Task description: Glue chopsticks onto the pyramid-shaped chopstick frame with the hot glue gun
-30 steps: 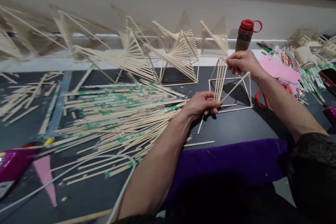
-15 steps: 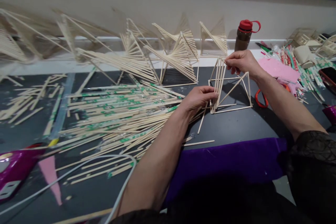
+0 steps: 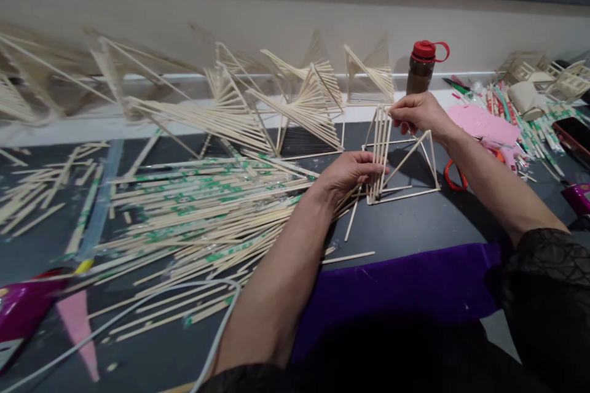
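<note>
A small open frame of thin wooden sticks (image 3: 415,195) stands on the dark table before me, with several near-upright sticks (image 3: 380,141) side by side at its left. My left hand (image 3: 343,175) is closed on these uprights around mid-height, thumb and fingers pinching them; some fingertips are hidden behind. At their upper end my right hand (image 3: 420,112) pinches the top of the rightmost stick between thumb and forefinger. Left of the frame spreads a big pile of loose and paper-wrapped sticks (image 3: 207,215), reaching under my left forearm.
Finished twisted stick models (image 3: 304,101) line the wall. Behind my right hand stands a red-capped bottle (image 3: 420,67). Orange-handled scissors (image 3: 454,175), pink sheet (image 3: 483,126) and a phone (image 3: 574,138) lie rightward. A purple cloth (image 3: 405,282) is nearest me; a white cable (image 3: 152,291) crosses the left.
The whole view has shifted slightly, so things appear a little lower and further left. Both hands keep about the same hold on the stick frame.
</note>
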Tool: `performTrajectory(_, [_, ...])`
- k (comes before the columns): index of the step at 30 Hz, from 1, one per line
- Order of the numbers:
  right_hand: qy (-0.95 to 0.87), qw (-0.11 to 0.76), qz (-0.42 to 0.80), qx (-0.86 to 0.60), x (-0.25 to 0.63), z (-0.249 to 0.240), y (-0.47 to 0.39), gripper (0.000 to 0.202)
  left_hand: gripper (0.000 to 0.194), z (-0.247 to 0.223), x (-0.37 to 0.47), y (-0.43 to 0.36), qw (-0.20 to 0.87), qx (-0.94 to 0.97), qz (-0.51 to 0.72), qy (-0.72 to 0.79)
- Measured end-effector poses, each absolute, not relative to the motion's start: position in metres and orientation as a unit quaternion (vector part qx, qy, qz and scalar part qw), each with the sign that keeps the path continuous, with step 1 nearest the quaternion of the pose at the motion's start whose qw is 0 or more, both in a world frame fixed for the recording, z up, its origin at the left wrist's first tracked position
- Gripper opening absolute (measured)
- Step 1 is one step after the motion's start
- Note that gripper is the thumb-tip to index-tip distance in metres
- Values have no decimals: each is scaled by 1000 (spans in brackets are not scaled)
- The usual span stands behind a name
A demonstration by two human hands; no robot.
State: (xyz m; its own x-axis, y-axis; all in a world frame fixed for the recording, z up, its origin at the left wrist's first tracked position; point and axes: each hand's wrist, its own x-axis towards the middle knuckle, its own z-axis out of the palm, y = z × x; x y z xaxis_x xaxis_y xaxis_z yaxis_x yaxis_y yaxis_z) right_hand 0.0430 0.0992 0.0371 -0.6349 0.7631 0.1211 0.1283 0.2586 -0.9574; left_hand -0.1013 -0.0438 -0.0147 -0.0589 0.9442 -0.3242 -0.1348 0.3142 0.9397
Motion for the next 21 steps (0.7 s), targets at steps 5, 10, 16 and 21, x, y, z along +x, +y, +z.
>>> performTrajectory(5, [-738, 294, 523, -309, 43, 37, 100, 6, 29, -20, -101, -44, 589, 355, 462, 561])
performTrajectory(10, [-736, 291, 529, -306, 42, 35, 101, 6, 32, -25, -102, -43, 594, 345, 464, 559])
performTrajectory(16, [-733, 295, 535, -298, 41, 32, 103, 3, 31, -28, -103, -42, 579, 355, 462, 570])
performTrajectory(21, [-735, 294, 536, -293, 41, 32, 103, 5, 31, -25, -100, -45, 555, 360, 476, 579])
